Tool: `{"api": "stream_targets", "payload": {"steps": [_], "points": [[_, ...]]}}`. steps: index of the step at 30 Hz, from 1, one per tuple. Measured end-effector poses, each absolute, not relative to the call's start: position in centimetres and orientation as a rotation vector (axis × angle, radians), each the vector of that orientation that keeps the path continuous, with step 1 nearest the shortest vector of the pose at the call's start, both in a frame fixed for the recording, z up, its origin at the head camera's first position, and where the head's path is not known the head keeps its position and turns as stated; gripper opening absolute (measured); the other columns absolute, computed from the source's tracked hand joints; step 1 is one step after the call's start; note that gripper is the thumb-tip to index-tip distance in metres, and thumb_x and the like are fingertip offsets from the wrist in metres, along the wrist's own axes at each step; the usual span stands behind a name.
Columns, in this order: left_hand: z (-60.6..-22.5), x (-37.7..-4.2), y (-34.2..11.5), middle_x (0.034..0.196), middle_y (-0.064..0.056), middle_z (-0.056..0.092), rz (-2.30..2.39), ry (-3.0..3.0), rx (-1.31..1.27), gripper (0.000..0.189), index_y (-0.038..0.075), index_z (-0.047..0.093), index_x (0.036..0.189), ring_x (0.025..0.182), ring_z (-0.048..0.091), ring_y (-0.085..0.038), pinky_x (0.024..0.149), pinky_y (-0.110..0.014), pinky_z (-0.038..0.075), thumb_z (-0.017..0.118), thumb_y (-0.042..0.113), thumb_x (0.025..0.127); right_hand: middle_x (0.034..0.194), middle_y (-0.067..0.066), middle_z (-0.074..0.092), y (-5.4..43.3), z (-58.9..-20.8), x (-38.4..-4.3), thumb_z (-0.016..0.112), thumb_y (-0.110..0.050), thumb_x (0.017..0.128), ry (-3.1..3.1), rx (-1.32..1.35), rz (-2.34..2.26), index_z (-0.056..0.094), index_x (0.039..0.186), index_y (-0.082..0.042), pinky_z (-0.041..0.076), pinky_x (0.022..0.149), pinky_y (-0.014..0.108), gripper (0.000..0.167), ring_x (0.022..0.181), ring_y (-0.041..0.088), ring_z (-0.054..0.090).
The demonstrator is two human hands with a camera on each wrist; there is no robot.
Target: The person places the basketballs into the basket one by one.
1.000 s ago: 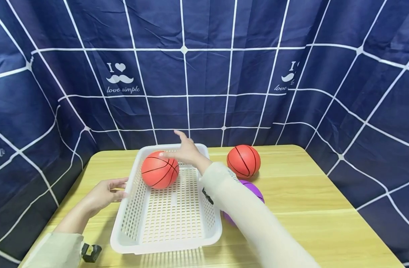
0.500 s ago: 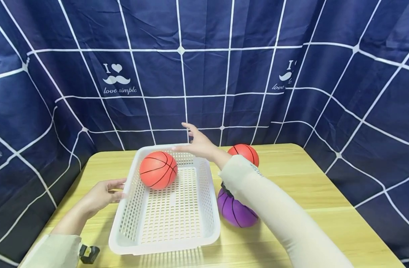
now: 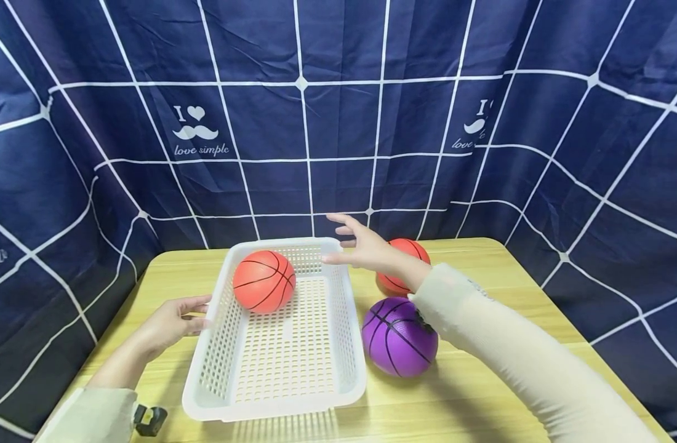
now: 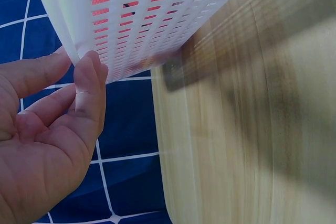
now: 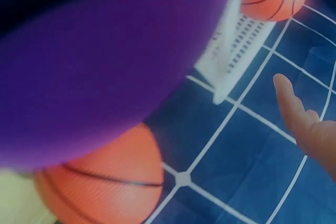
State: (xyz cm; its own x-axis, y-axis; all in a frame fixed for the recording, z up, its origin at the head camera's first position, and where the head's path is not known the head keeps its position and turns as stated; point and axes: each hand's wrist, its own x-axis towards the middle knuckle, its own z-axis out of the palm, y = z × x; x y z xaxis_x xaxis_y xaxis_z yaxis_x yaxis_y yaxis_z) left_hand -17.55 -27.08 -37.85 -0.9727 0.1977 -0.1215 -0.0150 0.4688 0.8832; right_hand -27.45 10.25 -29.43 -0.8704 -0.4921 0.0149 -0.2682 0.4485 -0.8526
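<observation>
A white perforated plastic basket (image 3: 285,403) stands on the table, with an orange basketball (image 3: 264,281) inside at its back left. At the left side of the basket, my left hand (image 3: 169,323) holds the rim between thumb and fingers; the left wrist view shows the thumb (image 4: 89,85) against the outer wall. My right hand (image 3: 366,246) is in the air by the basket's back right corner, fingers spread and nothing in them. Below its wrist sits a purple basketball (image 3: 399,338), large and blurred in the right wrist view. A second orange basketball (image 3: 391,283) lies behind it, partly hidden by the right forearm.
The wooden table (image 3: 510,295) extends to the right of the balls. A dark blue curtain (image 3: 338,123) with white grid lines hangs around the back and sides. Small black devices are strapped at the wrists, the left one (image 3: 150,419) plainly visible.
My right hand has moved right, from above the ball in the basket to the basket's back right corner, uncovering the purple ball. The left hand stays at the rim.
</observation>
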Motion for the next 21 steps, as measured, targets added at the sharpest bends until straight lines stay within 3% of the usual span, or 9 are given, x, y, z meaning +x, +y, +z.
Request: {"api": "stream_targets", "payload": {"steps": [4,13,21], "points": [[-37.8,-17.5,-27.0,0.121,-0.033,0.053,1.521,2.501,0.160,0.060,-0.019,0.032,0.137,0.097,0.062,-0.030,0.079,-0.039,0.056,0.063,-0.004,0.087,0.145,0.015,0.036,12.1,-29.6,-26.8,0.078,-0.027,0.079,2.447,-0.678,-1.389,0.029,0.148,-0.029,0.050,0.087,0.051,0.085,0.127,0.036,0.043],[-37.8,-17.6,-27.0,0.122,-0.034,0.052,1.502,2.509,0.145,0.060,-0.019,0.031,0.137,0.098,0.062,-0.031,0.079,-0.041,0.055,0.062,-0.003,0.088,0.144,0.020,0.037,15.8,-30.3,-25.6,0.077,-0.027,0.080,2.470,-0.780,-1.321,0.029,0.149,-0.020,0.038,0.100,0.056,0.084,0.125,0.040,0.043],[-37.7,-17.5,-27.0,0.123,-0.035,0.051,1.499,2.503,0.150,0.060,-0.019,0.031,0.137,0.098,0.062,-0.032,0.080,-0.041,0.055,0.061,-0.003,0.089,0.142,0.025,0.036,18.9,-32.0,-24.7,0.078,-0.028,0.080,2.448,-0.749,-1.340,0.030,0.148,-0.018,0.040,0.099,0.054,0.084,0.126,0.044,0.041]]}}
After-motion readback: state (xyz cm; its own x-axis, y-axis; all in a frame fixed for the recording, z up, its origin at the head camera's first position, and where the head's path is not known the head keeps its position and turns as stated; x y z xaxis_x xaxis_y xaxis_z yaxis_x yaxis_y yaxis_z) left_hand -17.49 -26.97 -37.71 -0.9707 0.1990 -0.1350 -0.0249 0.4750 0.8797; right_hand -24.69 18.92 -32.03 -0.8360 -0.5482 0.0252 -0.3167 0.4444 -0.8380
